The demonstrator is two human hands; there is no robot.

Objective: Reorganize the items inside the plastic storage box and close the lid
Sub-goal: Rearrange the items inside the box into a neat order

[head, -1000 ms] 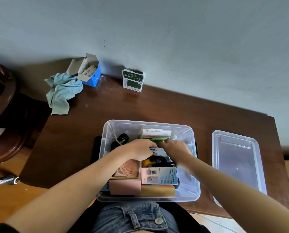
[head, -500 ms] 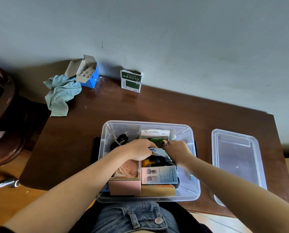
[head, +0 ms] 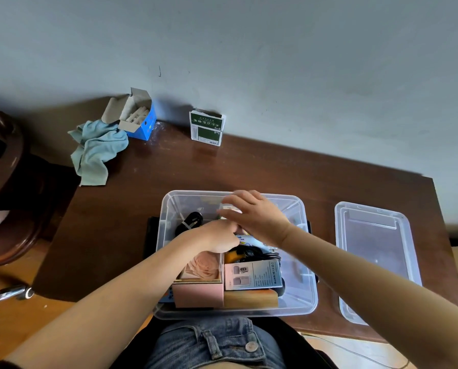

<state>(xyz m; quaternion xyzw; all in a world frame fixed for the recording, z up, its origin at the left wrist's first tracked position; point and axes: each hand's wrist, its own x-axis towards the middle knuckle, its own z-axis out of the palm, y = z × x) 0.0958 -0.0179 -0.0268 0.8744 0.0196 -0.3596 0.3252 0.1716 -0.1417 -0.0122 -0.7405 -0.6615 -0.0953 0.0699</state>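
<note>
Brown desk (head: pixel 249 169); both hands low inside clear storage box (head: pixel 299 302).

- A plain grey-blue wall (head: pixel 275 62) stood behind my desk, with a small dark mark high on it.
- The desk (head: pixel 275 169) was dark brown wood, glossy, its back edge against the wall.
- A dark wooden chair (head: pixel 7 182) with a curved frame stood to my left.
- The floor (head: pixel 15 310) below was light wood.
- Soft daylight fell evenly, and the desk threw a shadow onto the floor at left.
</note>
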